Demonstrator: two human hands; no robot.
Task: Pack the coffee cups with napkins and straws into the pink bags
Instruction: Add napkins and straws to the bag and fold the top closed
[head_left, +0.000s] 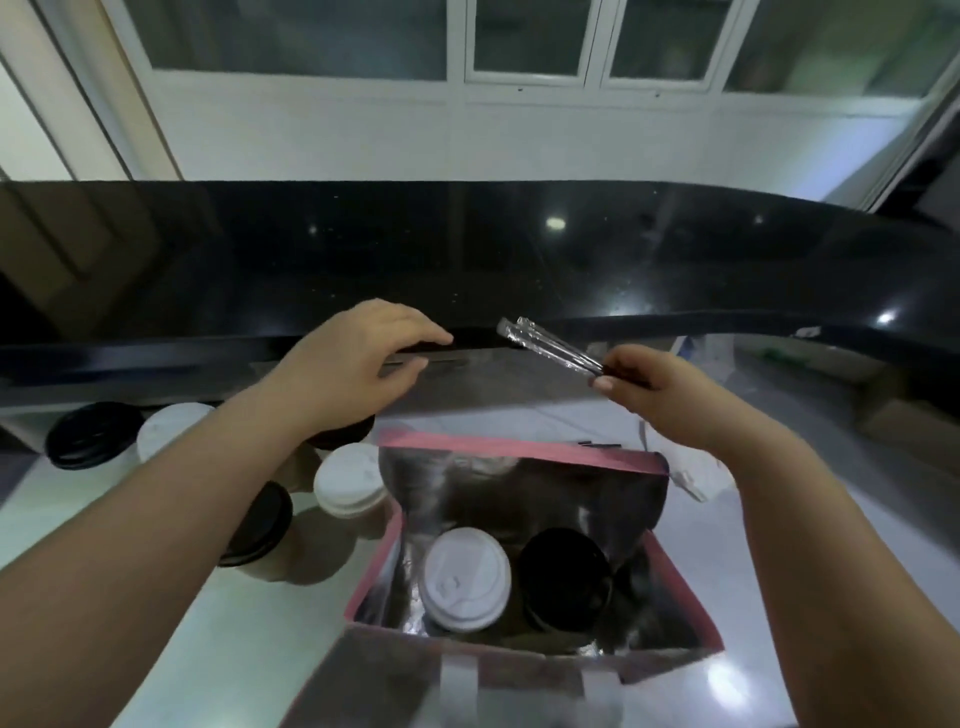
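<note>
Head view: a glossy black ledge (571, 249) spans the middle of the frame, above a white tabletop (249, 649). At lower centre stands an open pink bag (519, 447) with silver lining, holding a white-lidded cup (465, 577) beside a black-lidded cup (563, 574). More lidded cups (350, 480) stand on the tabletop at left of the bag. At centre, the left hand (358, 358) reaches to the ledge, fingers loosely extended; whether it holds anything cannot be told. Right of centre, above the bag, the right hand (639, 379) pinches clear-wrapped straws (550, 345) pointing toward the upper left.
</note>
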